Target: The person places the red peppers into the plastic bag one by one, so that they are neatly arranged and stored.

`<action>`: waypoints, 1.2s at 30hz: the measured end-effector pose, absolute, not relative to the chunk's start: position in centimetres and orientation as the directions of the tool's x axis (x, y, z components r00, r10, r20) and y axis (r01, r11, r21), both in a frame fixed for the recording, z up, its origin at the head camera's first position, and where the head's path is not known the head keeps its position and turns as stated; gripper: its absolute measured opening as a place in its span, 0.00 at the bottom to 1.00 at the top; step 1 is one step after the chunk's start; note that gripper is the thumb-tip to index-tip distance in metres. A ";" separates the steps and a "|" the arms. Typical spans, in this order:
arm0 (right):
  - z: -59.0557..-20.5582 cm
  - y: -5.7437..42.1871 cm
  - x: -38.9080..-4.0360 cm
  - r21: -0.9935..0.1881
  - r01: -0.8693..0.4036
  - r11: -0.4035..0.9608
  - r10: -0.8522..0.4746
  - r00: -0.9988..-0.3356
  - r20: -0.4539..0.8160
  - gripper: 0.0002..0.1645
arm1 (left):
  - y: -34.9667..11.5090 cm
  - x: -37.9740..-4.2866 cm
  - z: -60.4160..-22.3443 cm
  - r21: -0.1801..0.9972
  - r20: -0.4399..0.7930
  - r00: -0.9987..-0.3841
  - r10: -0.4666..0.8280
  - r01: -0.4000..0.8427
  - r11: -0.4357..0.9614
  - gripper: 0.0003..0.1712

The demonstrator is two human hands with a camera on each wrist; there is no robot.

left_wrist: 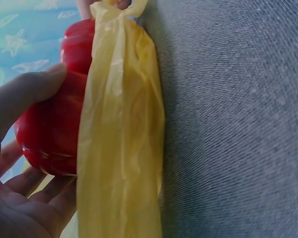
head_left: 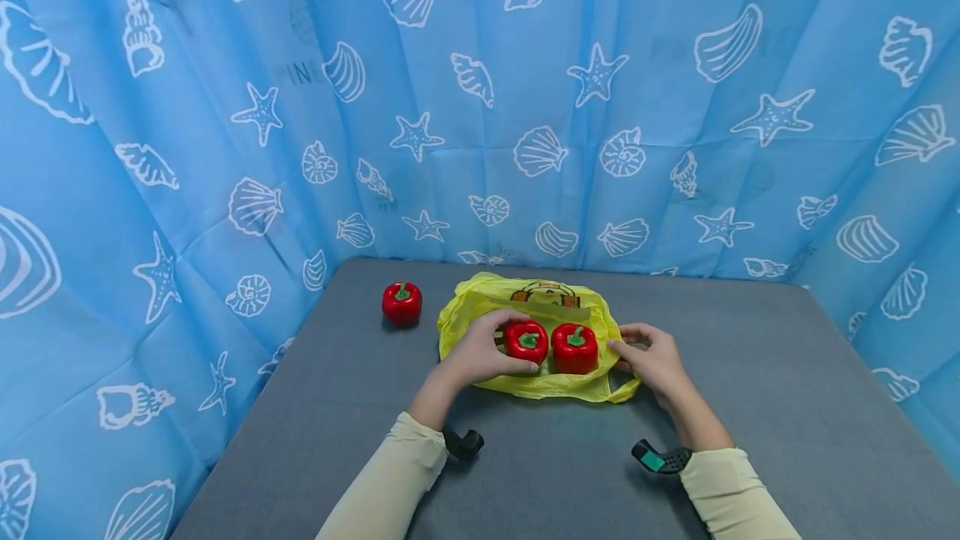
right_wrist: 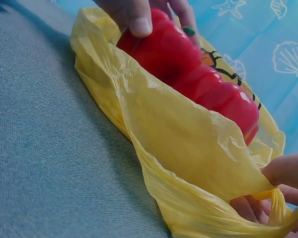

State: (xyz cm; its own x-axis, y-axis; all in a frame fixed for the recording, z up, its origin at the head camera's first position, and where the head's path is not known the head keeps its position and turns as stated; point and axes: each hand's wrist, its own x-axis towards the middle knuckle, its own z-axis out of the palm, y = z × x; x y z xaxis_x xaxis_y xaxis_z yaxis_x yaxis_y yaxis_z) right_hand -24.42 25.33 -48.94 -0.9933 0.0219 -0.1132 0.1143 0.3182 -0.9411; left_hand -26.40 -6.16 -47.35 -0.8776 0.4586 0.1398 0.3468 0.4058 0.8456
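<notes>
A yellow plastic bag (head_left: 480,302) lies spread on the table, its mouth facing up around two red bell peppers with green stems. My left hand (head_left: 483,350) grips the left bell pepper (head_left: 525,342), thumb on the near side and fingers behind. Close beside it stands the other bell pepper (head_left: 574,350), untouched by either hand. At the bag's right end, my right hand (head_left: 652,357) pinches the edge near a handle loop. The right wrist view shows the bag's near wall (right_wrist: 188,144) covering the lower parts of both peppers.
A third red bell pepper (head_left: 402,304) stands on the grey table (head_left: 375,407), left of the bag near the table's left edge. Behind the table hangs a blue curtain (head_left: 480,123) with white shells and starfish. Each wrist wears a black device (head_left: 662,457).
</notes>
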 end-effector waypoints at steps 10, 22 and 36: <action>-49.0 25.4 -24.6 -0.942 0.110 0.317 0.018 -0.994 -0.110 0.28 | -5.5 -26.7 -47.9 0.832 0.111 -0.882 0.459 0.335 0.442 0.39; -49.0 25.3 -24.4 -0.948 0.119 0.295 0.025 -0.993 -0.117 0.27 | -5.3 -26.8 -48.0 0.832 0.067 -0.886 0.459 0.304 0.464 0.39; -49.0 25.3 -24.7 -0.943 0.124 0.309 0.035 -0.992 -0.119 0.27 | -5.7 -26.8 -47.7 0.796 0.104 -0.857 0.504 0.376 0.474 0.46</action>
